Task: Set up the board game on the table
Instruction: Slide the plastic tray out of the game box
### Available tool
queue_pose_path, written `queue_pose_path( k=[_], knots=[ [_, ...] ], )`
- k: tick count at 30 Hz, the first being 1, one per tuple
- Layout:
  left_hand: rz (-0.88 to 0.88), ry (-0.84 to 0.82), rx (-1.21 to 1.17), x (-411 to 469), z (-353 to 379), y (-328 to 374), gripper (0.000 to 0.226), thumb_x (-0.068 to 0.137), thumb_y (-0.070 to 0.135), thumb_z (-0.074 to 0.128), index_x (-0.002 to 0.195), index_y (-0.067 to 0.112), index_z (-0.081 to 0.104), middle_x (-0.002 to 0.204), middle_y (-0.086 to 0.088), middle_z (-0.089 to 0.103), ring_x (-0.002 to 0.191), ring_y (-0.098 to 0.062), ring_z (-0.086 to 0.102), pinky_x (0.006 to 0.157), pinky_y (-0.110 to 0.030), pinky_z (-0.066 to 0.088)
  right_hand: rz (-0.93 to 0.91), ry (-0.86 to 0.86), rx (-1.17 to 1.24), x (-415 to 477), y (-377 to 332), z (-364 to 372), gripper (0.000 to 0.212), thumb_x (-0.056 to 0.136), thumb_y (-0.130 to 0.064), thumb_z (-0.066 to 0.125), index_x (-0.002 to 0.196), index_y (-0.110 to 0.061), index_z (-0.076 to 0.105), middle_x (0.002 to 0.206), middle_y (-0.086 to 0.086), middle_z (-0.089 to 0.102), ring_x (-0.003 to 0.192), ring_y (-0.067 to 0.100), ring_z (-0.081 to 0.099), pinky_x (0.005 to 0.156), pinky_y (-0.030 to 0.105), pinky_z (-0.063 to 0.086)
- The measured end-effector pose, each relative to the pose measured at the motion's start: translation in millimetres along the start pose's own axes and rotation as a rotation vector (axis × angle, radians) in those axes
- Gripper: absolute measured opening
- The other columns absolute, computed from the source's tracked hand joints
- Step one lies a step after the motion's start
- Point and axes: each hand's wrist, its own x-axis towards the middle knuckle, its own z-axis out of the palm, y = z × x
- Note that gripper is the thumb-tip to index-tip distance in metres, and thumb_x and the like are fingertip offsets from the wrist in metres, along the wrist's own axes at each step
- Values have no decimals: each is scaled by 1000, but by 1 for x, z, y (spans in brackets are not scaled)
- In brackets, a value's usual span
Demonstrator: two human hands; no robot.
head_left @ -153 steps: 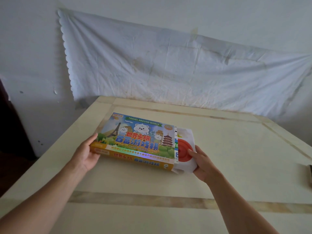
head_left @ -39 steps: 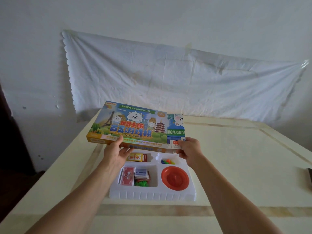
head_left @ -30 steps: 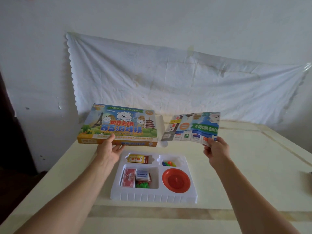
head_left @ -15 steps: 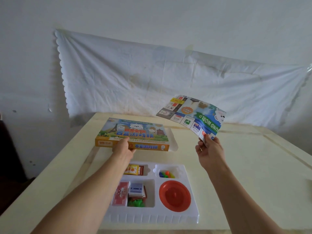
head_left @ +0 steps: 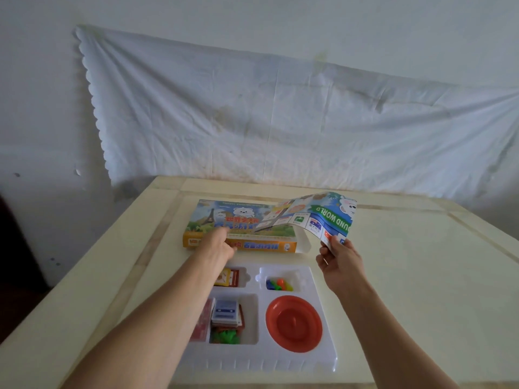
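Starting at the left, the game box (head_left: pixel 238 226) is now flat on the table (head_left: pixel 421 262), at the far side behind the tray, whereas a second ago my left hand (head_left: pixel 217 245) held it in the air. That hand lies on the box's near edge with its fingers over the lid. I cannot tell whether it still grips the edge or only rests there. Nearer to me, the white plastic tray (head_left: pixel 252 369) sits where it did. Its small card pack (head_left: pixel 227 277), the stack of cards (head_left: pixel 224 314), the green pieces (head_left: pixel 224 336), the coloured pawns (head_left: pixel 279 284) and the red dish (head_left: pixel 294 322) are all still in their compartments. To the right, my right hand (head_left: pixel 339 259) pinches the near corner of the folded game board (head_left: pixel 317 217). The board has swung down from where it was raised half a second ago and now droops over the right end of the box, partly hiding its lid. The two hands are well apart, one on each item. I judge the box is finished with and can be let go, while the board is out but not yet unfolded. Next it needs open table, probably to the right of the tray, and my left hand free to help spread it flat.
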Motion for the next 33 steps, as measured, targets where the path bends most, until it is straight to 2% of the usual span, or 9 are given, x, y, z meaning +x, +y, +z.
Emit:
queue_pose_path(
  k=[2,4,6,9,13,18,22,25,33],
  knots=[
    [70,17,61,-12,-14,7,14,96,-2,47,86,7,52,97,-11,60,73,-20,54,91,-34,48,2,11,-5,-11,0,-7,13,97,-12,49,86,-15,54,73,2,60,53,10,51,60,26,42],
    [169,8,173,-20,-38,9,18,93,-5,48,81,8,51,83,-12,60,66,-18,54,59,-31,53,-3,29,-39,-25,4,-17,16,98,-11,47,84,-16,54,74,1,61,57,11,53,67,26,43],
    [322,23,447,-37,-72,7,14,91,-3,49,88,8,58,97,-17,65,79,-24,59,67,-32,52,-5,34,-88,-43,12,-31,19,98,-11,46,82,-17,54,73,-1,62,62,13,54,72,26,41],
    [493,30,697,-68,-120,-4,24,94,6,51,118,8,54,116,0,52,99,-16,51,74,-24,40,-7,32,-91,-68,24,-49,20,97,-9,46,81,-17,55,69,-2,63,62,14,54,70,26,41],
    [419,-108,718,-85,-165,-30,15,99,9,46,98,20,56,101,4,56,95,-13,52,75,-24,40,1,20,-30,-93,42,-68,17,97,-7,46,85,-15,57,70,1,69,55,13,61,58,25,52],
    [401,-110,700,-75,-176,-41,40,100,11,43,140,8,43,130,3,48,124,-15,45,104,-26,30,-41,46,5,-101,60,-62,15,96,-8,48,88,-15,58,72,2,71,56,12,66,52,26,55],
    [379,-63,661,-62,-163,-25,26,102,16,40,123,19,53,109,-1,64,95,-17,62,94,-38,47,-58,36,-8,-84,59,-42,16,96,-8,48,86,-17,57,77,4,70,59,14,65,64,34,51],
    [357,-59,646,-51,-151,-15,24,102,19,38,118,18,56,102,-4,68,93,-24,66,91,-45,52,-55,43,-20,-65,58,-27,16,96,-8,49,84,-16,55,80,6,68,62,16,64,66,35,51],
    [385,-48,647,-18,-121,-1,20,103,16,34,106,21,53,85,4,63,80,-17,62,78,-35,50,-48,77,-48,-20,56,-4,12,97,-10,48,89,-15,54,86,8,66,70,18,63,61,33,54]
  ],
)
